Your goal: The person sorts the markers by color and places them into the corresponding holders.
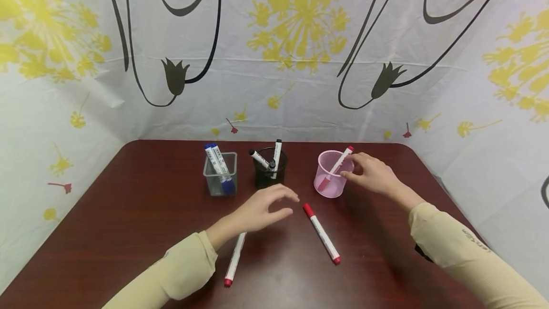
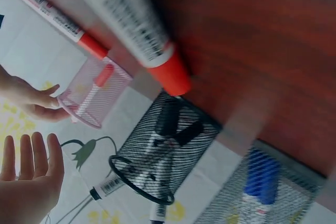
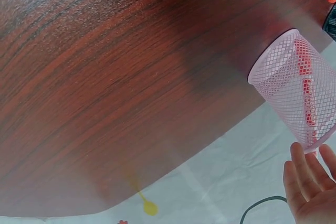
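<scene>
My right hand (image 1: 374, 174) is at the right rim of a pink mesh pen cup (image 1: 329, 182), its fingers loosely bent and not closed round anything. A red-capped marker (image 1: 339, 165) leans inside that cup, cap down; it also shows through the mesh in the right wrist view. Above the table hovers my left hand (image 1: 261, 208), holding nothing, fingers apart from the thumb. One red marker (image 1: 321, 234) lies just right of the left hand. Another red marker (image 1: 235, 260) lies below it, its upper end hidden by the hand.
A black mesh cup (image 1: 270, 175) with several black markers stands at the back middle. Left of it is a grey square mesh holder (image 1: 220, 180) with blue markers. Behind the dark red table (image 1: 141, 194) hangs a patterned white cloth (image 1: 300, 108).
</scene>
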The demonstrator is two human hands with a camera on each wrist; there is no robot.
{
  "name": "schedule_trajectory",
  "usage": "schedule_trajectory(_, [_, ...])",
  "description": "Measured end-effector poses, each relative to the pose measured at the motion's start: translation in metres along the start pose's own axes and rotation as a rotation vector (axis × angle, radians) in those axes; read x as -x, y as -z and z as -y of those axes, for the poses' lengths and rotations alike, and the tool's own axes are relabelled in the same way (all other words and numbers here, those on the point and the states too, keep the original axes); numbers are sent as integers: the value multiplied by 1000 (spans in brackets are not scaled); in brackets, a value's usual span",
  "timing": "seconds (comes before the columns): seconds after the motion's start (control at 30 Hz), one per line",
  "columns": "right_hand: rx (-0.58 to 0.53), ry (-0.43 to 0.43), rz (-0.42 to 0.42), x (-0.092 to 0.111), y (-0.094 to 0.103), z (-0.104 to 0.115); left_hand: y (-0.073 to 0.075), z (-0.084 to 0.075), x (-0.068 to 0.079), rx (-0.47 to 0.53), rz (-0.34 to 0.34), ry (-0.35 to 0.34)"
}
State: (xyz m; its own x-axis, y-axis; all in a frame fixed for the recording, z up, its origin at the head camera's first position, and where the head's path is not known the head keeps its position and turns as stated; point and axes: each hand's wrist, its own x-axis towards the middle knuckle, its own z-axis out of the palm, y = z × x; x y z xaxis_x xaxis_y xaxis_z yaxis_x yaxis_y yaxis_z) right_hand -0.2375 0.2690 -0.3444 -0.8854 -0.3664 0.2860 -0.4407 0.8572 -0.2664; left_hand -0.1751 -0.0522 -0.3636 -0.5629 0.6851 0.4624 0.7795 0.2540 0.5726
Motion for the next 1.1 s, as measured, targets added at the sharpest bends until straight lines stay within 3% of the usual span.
schedule_trajectory(0.33, [-10,9,-12,1,-2,-2,9,-1,38,-281,117,-81])
schedule_trajectory(0.67, [-14,6,-9,1,-1,-1,15,15,83,-453,123,-80])
schedule_trajectory(0.87, [-16,6,-10,1,-1,-1,19,20,97,-565,108,-148])
schedule_trajectory(1.1, [-14,3,-8,1,-2,-1,19,18,107,-725,187,-188])
